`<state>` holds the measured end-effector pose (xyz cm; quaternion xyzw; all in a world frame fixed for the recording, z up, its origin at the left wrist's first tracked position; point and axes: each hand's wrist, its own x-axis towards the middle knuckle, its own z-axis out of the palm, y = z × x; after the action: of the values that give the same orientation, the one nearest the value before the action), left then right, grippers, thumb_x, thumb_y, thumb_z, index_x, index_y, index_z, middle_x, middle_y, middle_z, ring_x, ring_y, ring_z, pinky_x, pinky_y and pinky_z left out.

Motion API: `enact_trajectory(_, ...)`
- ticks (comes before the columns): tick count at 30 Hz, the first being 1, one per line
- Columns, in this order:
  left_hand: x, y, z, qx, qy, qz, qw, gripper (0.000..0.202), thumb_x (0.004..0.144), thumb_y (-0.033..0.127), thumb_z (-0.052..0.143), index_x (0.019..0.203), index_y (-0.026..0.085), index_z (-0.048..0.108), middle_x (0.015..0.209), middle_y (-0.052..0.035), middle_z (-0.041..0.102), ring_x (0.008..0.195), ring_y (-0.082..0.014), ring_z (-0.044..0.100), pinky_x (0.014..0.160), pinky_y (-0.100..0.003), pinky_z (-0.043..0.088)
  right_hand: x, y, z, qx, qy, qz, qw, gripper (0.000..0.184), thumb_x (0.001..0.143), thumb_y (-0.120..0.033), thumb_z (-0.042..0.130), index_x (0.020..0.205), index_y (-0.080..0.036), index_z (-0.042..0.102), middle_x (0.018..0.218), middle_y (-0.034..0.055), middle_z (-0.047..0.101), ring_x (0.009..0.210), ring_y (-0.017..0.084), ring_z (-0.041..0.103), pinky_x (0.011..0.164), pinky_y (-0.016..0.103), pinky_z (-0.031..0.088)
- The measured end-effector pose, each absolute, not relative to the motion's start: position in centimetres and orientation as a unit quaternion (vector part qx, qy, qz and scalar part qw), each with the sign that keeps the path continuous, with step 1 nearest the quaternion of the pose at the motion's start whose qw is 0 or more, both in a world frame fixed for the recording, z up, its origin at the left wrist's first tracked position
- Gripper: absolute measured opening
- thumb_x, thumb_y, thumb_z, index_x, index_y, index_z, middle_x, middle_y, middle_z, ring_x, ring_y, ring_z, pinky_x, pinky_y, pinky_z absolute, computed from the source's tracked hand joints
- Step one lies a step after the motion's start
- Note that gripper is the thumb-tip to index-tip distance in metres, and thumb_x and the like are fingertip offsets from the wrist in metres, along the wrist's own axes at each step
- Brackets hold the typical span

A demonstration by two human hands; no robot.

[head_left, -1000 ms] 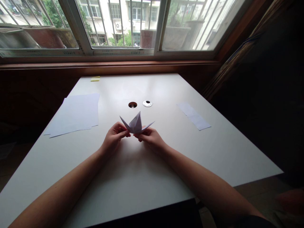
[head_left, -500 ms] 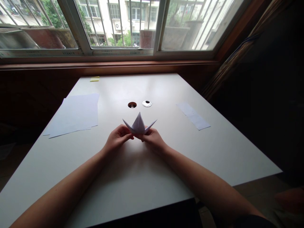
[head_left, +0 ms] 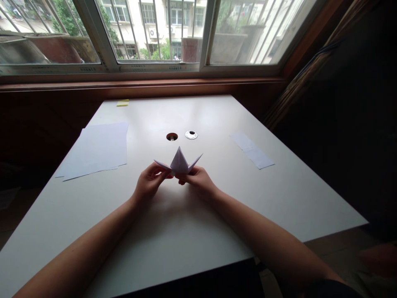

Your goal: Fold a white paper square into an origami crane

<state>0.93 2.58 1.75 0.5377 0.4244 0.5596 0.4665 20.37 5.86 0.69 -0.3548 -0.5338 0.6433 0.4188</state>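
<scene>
Between my two hands is a white folded paper figure [head_left: 179,161], with a tall pointed peak in its middle and a thin point spreading out to each side. My left hand [head_left: 151,178] pinches its left side near the base of the left point, which leans low outward. Thumb and fingers of my right hand [head_left: 197,179] are closed on the lower right of the figure, under the raised right point. The fingers partly hide the underside of the paper.
Loose white sheets [head_left: 96,151] lie on the left of the white table [head_left: 217,227]. A creased paper strip [head_left: 252,151] is at the right. Beyond my hands are a round cable hole [head_left: 172,136] and its cover [head_left: 191,135]. Yellow sticky notes [head_left: 123,102] lie near the far edge.
The left point of the paper figure has been drawn outward and lower by my left hand, which shifted slightly left. My right hand keeps its hold on the base.
</scene>
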Motion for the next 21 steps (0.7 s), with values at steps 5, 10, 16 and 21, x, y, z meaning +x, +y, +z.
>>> enact_trajectory(5, 0.61, 2.92, 1.46, 0.534, 0.442, 0.546, 0.470, 0.028, 0.083, 0.039, 0.077, 0.094, 0.014, 0.068, 0.087, -0.0070, 0.073, 0.081, -0.0223, 0.072, 0.081, -0.041, 0.060, 20.32, 5.78, 0.90, -0.360, -0.526, 0.650, 0.413, 0.035, 0.066, -0.043, 0.085, 0.083, -0.013, 0.077, 0.067, 0.0061, 0.071, 0.063, 0.018, 0.065, 0.065, 0.032, 0.052)
enact_trajectory(10, 0.39, 3.05, 1.51, 0.547, 0.466, 0.518, 0.465, 0.030, 0.084, 0.042, 0.076, 0.092, 0.015, 0.066, 0.083, -0.0062, 0.073, 0.078, -0.0212, 0.071, 0.078, -0.036, 0.058, 20.37, 5.66, 1.25, -0.368, -0.542, 0.644, 0.394, 0.038, 0.066, -0.045, 0.085, 0.084, -0.013, 0.077, 0.071, 0.0077, 0.073, 0.066, 0.019, 0.067, 0.066, 0.032, 0.052)
enact_trajectory(16, 0.46, 3.41, 1.30, 0.536, 0.437, 0.500, 0.521, 0.032, 0.083, 0.042, 0.076, 0.097, 0.016, 0.065, 0.082, -0.0044, 0.072, 0.075, -0.0189, 0.069, 0.077, -0.036, 0.058, 20.68, 5.78, 1.22, -0.365, -0.538, 0.652, 0.389, 0.035, 0.069, -0.044, 0.084, 0.081, -0.012, 0.076, 0.068, 0.0065, 0.071, 0.064, 0.017, 0.065, 0.065, 0.030, 0.050)
enact_trajectory(21, 0.39, 3.30, 1.61, 0.558, 0.433, 0.454, 0.543, 0.031, 0.082, 0.042, 0.077, 0.096, 0.015, 0.070, 0.087, -0.0074, 0.073, 0.081, -0.0211, 0.070, 0.079, -0.035, 0.057, 20.79, 6.00, 1.21, -0.363, -0.528, 0.662, 0.389, 0.033, 0.068, -0.042, 0.084, 0.080, -0.012, 0.076, 0.067, 0.0060, 0.071, 0.063, 0.016, 0.065, 0.064, 0.030, 0.050)
